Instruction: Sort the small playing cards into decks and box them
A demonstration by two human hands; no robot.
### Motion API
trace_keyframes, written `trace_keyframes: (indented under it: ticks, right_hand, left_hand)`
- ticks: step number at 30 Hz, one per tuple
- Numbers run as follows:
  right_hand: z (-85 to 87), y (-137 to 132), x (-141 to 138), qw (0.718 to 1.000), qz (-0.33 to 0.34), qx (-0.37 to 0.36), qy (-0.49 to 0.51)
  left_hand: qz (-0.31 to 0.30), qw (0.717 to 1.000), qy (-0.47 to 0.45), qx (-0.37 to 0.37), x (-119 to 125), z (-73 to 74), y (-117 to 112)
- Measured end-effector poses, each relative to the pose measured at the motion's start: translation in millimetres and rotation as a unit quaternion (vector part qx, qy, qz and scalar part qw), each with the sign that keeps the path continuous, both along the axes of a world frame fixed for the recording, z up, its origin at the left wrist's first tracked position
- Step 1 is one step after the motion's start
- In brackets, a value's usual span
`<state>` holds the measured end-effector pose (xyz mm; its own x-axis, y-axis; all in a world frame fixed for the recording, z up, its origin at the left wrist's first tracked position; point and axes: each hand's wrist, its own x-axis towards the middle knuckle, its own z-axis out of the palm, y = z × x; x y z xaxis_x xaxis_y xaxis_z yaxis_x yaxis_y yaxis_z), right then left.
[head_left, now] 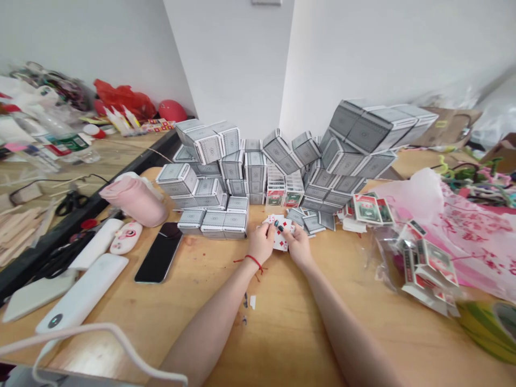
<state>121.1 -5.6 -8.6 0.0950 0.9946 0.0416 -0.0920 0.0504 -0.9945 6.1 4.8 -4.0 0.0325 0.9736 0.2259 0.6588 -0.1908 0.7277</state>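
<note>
My left hand (pixel 262 242) and my right hand (pixel 297 246) meet over the wooden table (pixel 282 322), both closed on a small fan of playing cards (pixel 279 230) with red diamond pips showing. A red string bracelet circles my left wrist. Just beyond the hands lie a few loose card decks (pixel 308 221). Behind them rises a wide heap of grey patterned card decks (pixel 250 166), stacked in blocks against the wall corner.
A black phone (pixel 159 252), white power banks (pixel 83 293), a pink roll (pixel 135 199) and a white cable (pixel 100 330) lie at left. At right sit boxed card packs (pixel 427 266) in clear wrap, a pink plastic bag (pixel 455 220) and a tape roll (pixel 494 328).
</note>
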Motion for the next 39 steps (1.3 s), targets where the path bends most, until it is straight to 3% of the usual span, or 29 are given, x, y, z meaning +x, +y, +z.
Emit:
trace_keyframes:
  ticks: [6,15,27,32,39]
  right_hand:
    - [-3.7,-0.1,0.4,0.999,-0.019,0.014,-0.031]
    - [2.5,-1.0,0.9,0.998,0.048,0.013,0.032]
    - [-5.4,-0.4,0.5,0.999,0.04,-0.025,-0.015]
    - [-5.1,-0.7,1.2,0.999,0.013,-0.005,-0.03]
    - [-2.7,2.2,5.4,0.996,0.086,-0.01,0.032]
  left_hand:
    - [0.013,0.999,0.033,0.01,0.2,1.8,-1.2]
    - [0.056,0.998,-0.015,0.007,-0.5,3.7,-1.7]
    - [0.059,0.998,-0.008,0.002,-3.0,0.8,0.0]
    - [0.067,0.997,0.04,-0.003,-4.3,2.2,1.1]
    - [0.091,0.994,0.06,0.012,-3.1,2.1,-0.5]
